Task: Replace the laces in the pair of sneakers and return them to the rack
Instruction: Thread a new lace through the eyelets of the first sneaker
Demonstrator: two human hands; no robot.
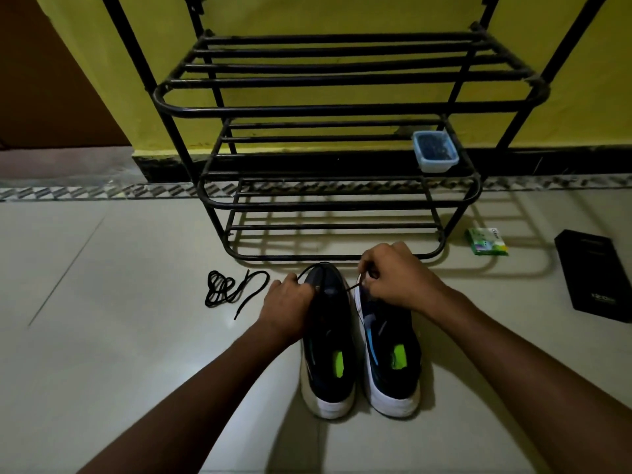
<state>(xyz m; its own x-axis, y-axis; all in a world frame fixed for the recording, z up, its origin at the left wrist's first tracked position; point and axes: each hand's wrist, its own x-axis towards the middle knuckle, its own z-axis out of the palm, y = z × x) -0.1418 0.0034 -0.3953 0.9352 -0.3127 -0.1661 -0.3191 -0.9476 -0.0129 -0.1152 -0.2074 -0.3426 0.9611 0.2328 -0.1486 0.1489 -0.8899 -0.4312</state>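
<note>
Your left hand [290, 304] and right hand [400, 280] curl over the toes of the dark white-soled sneakers [328, 340], each pinching a thin black lace [352, 286]. The bottom rail of the black metal rack [342, 258] stands just beyond.

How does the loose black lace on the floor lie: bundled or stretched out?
Mostly bundled: the lace lies in loops, one end trailing.

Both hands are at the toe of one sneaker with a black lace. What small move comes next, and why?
Probably draw the two ends even. The left hand and right hand each pinch the black lace, which arcs over the toe of the left sneaker, so lacing looks barely begun; a second lace lies loose nearby.
</note>
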